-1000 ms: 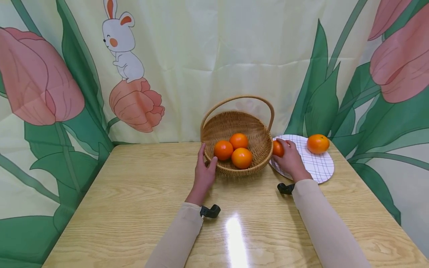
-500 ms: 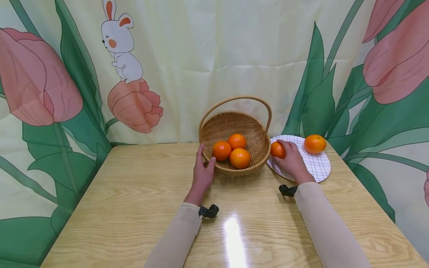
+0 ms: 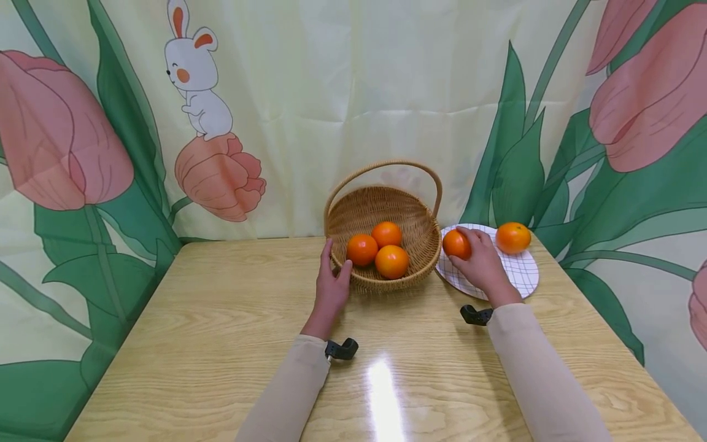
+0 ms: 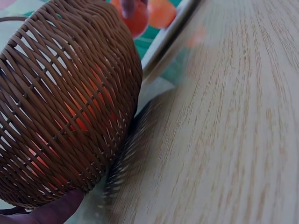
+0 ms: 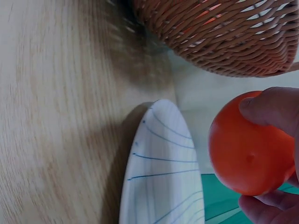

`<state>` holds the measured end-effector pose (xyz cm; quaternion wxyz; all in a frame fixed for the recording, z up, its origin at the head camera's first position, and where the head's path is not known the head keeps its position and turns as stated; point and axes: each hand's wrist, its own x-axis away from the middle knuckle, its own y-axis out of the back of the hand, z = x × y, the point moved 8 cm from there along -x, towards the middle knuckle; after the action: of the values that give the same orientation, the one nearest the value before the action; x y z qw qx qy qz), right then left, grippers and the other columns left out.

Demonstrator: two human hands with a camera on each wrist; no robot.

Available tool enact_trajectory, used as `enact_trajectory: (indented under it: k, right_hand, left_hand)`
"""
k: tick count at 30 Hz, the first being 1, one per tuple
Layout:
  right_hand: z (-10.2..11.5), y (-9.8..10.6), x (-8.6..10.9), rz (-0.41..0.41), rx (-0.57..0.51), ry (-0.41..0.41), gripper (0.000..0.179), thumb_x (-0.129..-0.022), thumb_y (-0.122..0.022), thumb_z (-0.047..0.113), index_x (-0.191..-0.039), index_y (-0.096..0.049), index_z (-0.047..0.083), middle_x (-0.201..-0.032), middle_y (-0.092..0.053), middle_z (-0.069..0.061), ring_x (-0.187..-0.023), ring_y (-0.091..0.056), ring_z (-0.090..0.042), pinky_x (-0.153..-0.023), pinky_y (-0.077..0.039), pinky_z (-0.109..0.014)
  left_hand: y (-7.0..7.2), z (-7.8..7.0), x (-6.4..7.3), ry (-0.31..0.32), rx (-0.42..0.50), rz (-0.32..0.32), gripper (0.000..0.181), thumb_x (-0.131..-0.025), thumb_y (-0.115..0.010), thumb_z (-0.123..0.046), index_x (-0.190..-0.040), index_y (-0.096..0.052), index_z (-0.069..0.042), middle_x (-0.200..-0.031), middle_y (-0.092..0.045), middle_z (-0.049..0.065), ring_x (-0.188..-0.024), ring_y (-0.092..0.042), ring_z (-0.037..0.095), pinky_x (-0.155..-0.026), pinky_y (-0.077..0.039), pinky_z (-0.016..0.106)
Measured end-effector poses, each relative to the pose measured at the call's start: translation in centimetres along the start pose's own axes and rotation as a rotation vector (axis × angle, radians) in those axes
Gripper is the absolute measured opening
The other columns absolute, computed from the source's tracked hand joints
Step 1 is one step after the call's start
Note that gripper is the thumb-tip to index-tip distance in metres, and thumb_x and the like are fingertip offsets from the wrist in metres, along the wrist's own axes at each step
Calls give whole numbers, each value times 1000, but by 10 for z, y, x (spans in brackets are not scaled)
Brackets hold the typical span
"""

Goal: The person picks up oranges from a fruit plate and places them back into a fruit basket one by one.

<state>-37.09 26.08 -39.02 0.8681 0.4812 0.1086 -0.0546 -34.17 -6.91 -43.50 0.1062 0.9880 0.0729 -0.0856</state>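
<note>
Your basket (image 3: 381,202) stands near the table's (image 3: 221,319) far edge, a little right of that edge's middle, its handle (image 3: 386,163) arching over it. In it you have three oranges bunched together: one at the left (image 3: 362,250), one at the back (image 3: 387,233), one in front (image 3: 392,262). Your left hand (image 3: 332,282) is against the basket's left front side. Just right of the basket, by the table's far right corner, lies the plate (image 3: 521,270), with one orange (image 3: 513,238) at its far right rim. Between that and the basket, your right hand (image 3: 486,261) holds another orange (image 3: 456,244) above the plate's left part. Behind the far edge hangs a curtain (image 3: 309,92).
</note>
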Motion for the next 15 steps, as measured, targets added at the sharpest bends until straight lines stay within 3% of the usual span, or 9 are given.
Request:
enact_trajectory:
  k: [15]
  right_hand:
    - [20, 23, 6, -79, 2, 72, 68, -80, -66, 26, -140, -34, 22, -138, -29, -19, -116, -39, -43, -91, -39, -62]
  left_hand:
    - [0, -1, 1, 16, 4, -7, 62, -91, -50, -34, -134, -12, -58, -151, -20, -1, -128, -39, 32, -103, -36, 47]
